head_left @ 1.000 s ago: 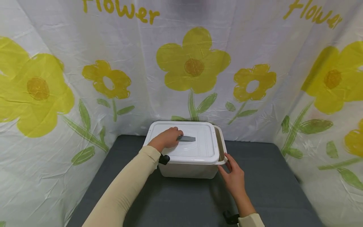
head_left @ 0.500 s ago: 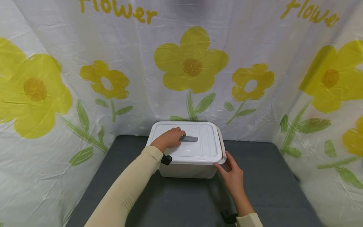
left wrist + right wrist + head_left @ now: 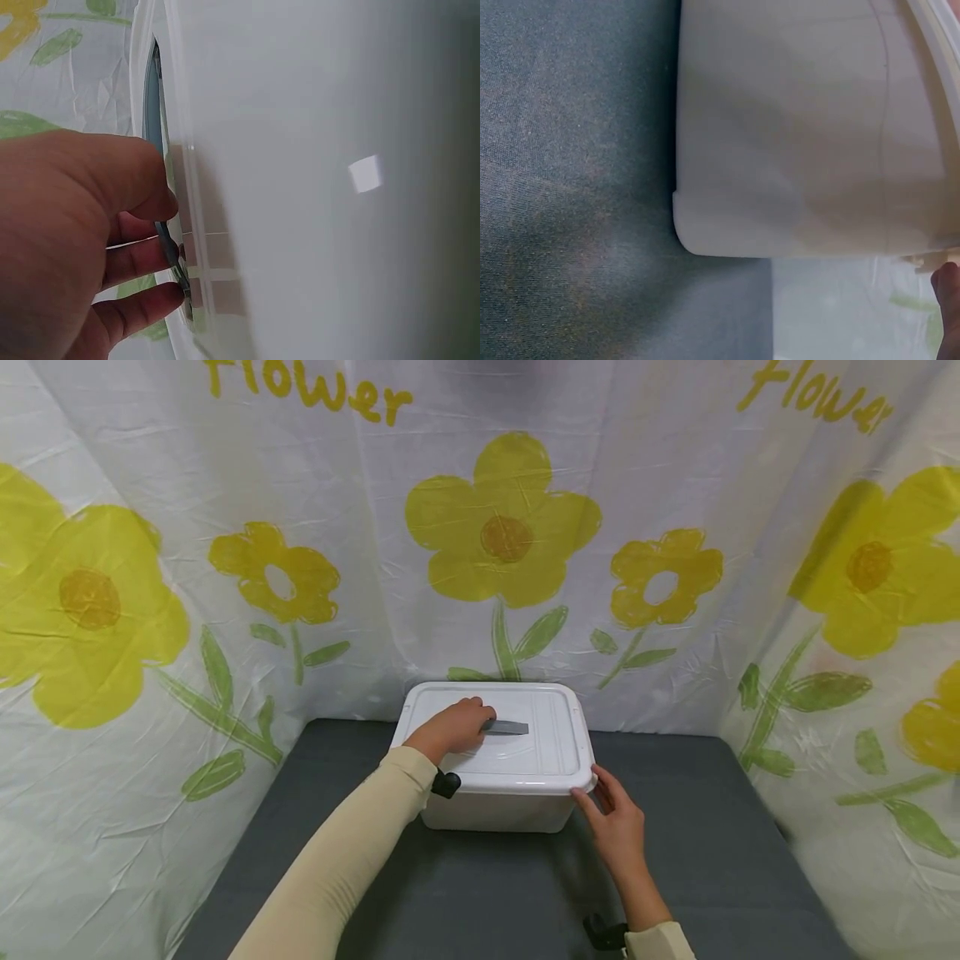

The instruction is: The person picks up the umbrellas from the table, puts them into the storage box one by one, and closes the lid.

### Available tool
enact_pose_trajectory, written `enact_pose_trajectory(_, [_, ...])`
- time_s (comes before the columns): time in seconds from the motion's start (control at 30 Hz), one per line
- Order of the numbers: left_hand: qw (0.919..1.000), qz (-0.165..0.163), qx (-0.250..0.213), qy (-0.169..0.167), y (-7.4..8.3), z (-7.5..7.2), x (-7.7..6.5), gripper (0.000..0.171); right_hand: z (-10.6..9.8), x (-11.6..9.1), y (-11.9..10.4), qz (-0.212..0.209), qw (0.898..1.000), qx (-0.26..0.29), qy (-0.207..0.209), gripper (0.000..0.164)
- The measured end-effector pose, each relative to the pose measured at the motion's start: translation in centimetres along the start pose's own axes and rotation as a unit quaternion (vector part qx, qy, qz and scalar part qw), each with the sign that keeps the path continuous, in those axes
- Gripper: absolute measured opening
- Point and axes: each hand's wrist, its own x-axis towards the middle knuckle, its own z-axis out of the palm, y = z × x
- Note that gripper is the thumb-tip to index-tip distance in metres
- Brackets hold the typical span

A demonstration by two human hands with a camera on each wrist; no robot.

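Note:
A white storage box (image 3: 495, 812) stands on the dark grey table, its white lid (image 3: 551, 743) lying over the top. My left hand (image 3: 459, 727) pinches the grey handle (image 3: 510, 727) in the middle of the lid. In the left wrist view, thumb and fingers of the left hand (image 3: 112, 225) close round the thin handle (image 3: 154, 112). My right hand (image 3: 618, 822) holds the box's front right corner, thumb at the front rim and fingers along the right side. Only a bit of the right hand (image 3: 949, 300) shows in the right wrist view, beside the box wall (image 3: 795, 135).
A white curtain (image 3: 375, 660) with yellow flowers hangs right behind the box and along both sides. The dark grey tabletop (image 3: 465, 893) spreads in front of the box and to its left and right.
My left hand has slid the lid to the right, so the gap at the box's right end is covered. The right hand has stayed at the front right corner.

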Motion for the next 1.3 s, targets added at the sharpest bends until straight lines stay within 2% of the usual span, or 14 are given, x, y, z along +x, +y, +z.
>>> enact_pose_trajectory(0.2, [1.0000, -0.003, -0.003, -0.004, 0.2, 0.1, 0.3, 0.040, 0.0, 0.0, 0.2, -0.005, 1.000, 0.005, 0.001, 0.054])
enact_pose_trajectory(0.47, [1.0000, 0.001, 0.000, -0.003, 0.5, 0.2, 0.6, 0.039, 0.1, 0.1, 0.8, -0.033, 0.999, -0.001, 0.009, 0.053])
enact_pose_trajectory(0.7, [0.9998, -0.005, 0.012, -0.014, 0.8, 0.4, 0.7, 0.038, 0.1, -0.1, 1.4, -0.021, 1.000, -0.021, 0.004, 0.053])
enact_pose_trajectory(1.1, [0.9996, -0.027, 0.001, -0.002, 1.3, 1.0, 0.7, 0.038, 0.0, -0.2, 1.7, -0.027, 0.999, -0.032, 0.014, 0.053])
enact_pose_trajectory(1.3, [0.9997, -0.023, -0.008, 0.010, 1.5, 0.6, 0.1, 0.037, -0.1, 0.0, 1.4, -0.029, 0.999, -0.045, 0.006, 0.053])
